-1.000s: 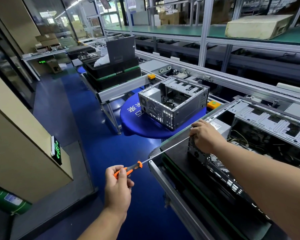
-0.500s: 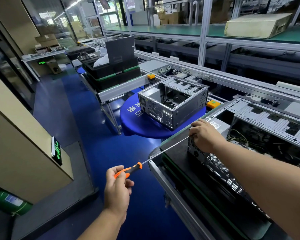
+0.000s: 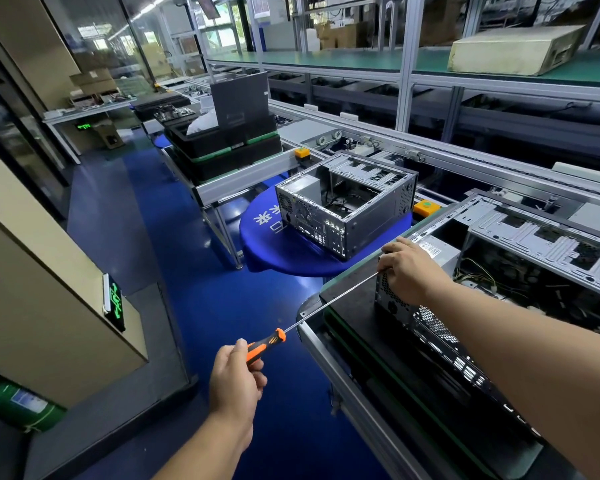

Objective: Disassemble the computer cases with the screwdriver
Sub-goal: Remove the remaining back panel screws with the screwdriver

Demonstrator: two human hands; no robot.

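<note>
An open computer case [image 3: 520,258] lies on its side on a black tray at the right, its rear panel facing me. My left hand [image 3: 238,379] grips the orange and black handle of a long screwdriver [image 3: 326,308]. Its thin shaft runs up and right to the case's upper rear corner. My right hand [image 3: 407,271] rests on that corner, fingers pinched around the shaft's tip. A second open case [image 3: 347,206] sits on a round blue table further back.
The black tray [image 3: 354,306] lies on an aluminium conveyor frame [image 3: 347,382]. Stacked black bins [image 3: 229,147] stand on a workstation behind. A long conveyor line [image 3: 465,157] and green shelves run along the back. A beige cabinet [image 3: 42,289] stands left across the blue floor aisle.
Almost nothing differs; my left hand has shifted slightly on the screwdriver handle, and my right hand stays on the case corner at the tip.
</note>
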